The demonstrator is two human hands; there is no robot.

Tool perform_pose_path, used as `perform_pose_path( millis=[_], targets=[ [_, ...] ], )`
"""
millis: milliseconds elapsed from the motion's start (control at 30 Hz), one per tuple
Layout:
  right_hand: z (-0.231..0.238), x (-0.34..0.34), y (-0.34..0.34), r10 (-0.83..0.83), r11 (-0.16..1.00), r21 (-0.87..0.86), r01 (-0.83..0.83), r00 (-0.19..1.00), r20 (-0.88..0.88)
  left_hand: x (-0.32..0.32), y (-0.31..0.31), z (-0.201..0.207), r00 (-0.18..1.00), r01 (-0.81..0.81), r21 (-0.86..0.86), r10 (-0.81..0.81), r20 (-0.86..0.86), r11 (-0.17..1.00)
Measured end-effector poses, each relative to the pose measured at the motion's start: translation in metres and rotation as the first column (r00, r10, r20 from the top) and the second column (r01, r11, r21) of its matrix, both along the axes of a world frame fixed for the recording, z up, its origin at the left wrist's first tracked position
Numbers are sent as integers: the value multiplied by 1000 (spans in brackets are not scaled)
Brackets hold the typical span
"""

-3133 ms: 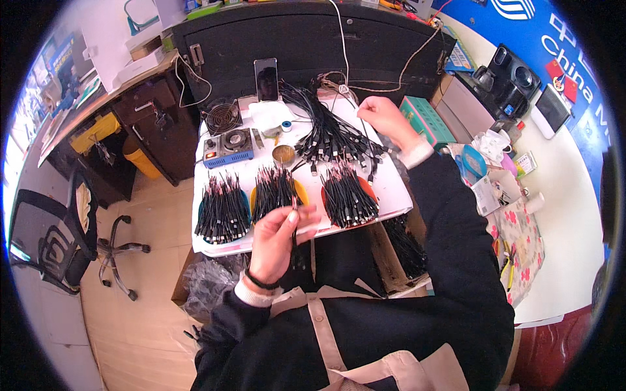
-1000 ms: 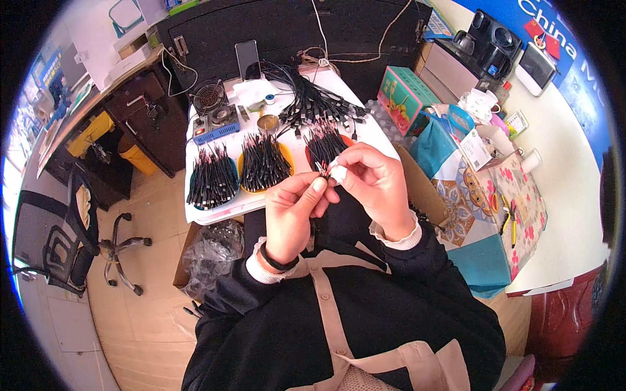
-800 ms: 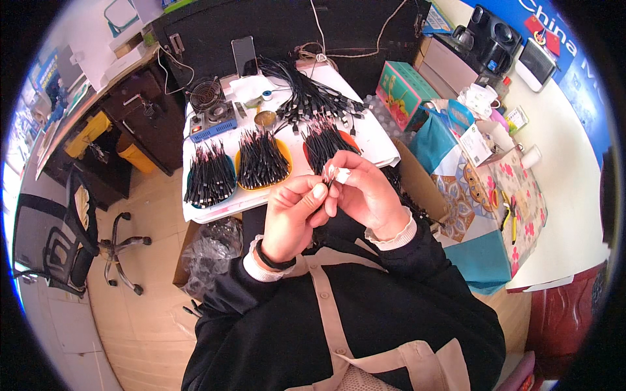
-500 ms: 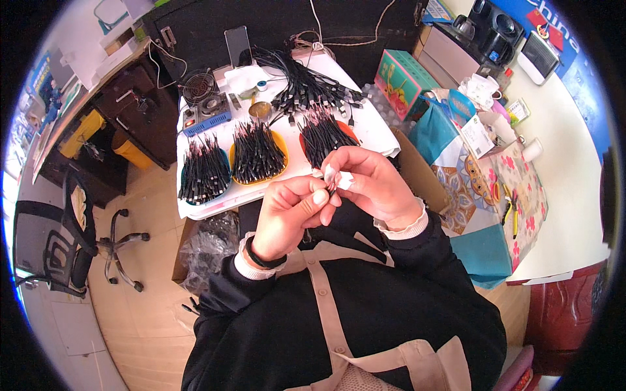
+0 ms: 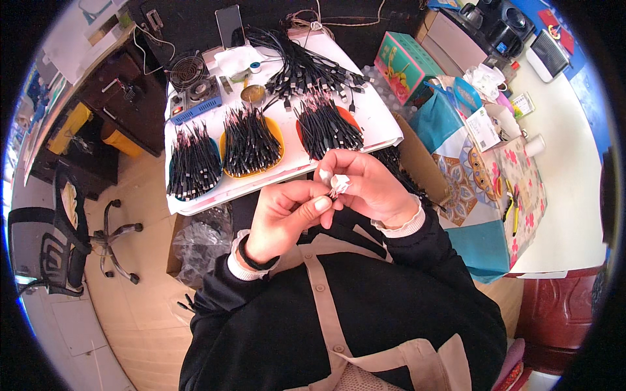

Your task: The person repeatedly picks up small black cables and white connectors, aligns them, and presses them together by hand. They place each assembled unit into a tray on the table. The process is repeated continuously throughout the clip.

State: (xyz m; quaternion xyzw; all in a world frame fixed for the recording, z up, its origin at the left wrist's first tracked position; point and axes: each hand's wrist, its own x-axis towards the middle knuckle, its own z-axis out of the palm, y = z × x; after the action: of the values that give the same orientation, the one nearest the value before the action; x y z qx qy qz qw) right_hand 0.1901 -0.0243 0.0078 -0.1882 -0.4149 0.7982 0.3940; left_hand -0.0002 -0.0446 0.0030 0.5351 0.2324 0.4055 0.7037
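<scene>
Just past the table's near edge, my two hands meet in front of my body. My left hand (image 5: 287, 218) is closed, thumb against forefinger, on a small bunch of thin wire ends (image 5: 333, 193). Closed on the same wire ends from the other side is my right hand (image 5: 372, 189), with white wrapping (image 5: 341, 184) at its thumb and fingertip. The rest of what the wires belong to is hidden by the fingers. Beyond the hands, black cables with stripped ends stand in a red tray (image 5: 352, 118), a yellow tray (image 5: 281, 133) and a blue tray (image 5: 217, 182).
A pile of loose black cables (image 5: 306, 68) lies at the table's back. A blue heating unit with a fan (image 5: 199, 98), a small round metal dish (image 5: 253, 94) and a phone (image 5: 229, 26) stand back left. Pliers (image 5: 512, 212) lie on the flowered cloth at right.
The table and trays sit slightly further left and higher in view. Both hands keep their pinch on the wires, and the right fingertips have shifted slightly.
</scene>
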Motion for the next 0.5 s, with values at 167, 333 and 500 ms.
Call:
perform_pose_path(
  millis=[167, 333, 500],
  targets=[
    [-10, -12, -5, -82, 996, 17, 85, 989, -122, 0, 6, -4, 997, -5, -78, 10, 72, 997],
    [-10, -10, -3, -188, 982, 16, 189, 982, -12, 1, 9, -5, 999, -16, -90, 21, 48, 996],
    [-3, -9, -3, -161, 986, 54, 157, 984, 81, -1, 4, -2, 1000, 8, -89, -6, 24, 996]
  ],
)
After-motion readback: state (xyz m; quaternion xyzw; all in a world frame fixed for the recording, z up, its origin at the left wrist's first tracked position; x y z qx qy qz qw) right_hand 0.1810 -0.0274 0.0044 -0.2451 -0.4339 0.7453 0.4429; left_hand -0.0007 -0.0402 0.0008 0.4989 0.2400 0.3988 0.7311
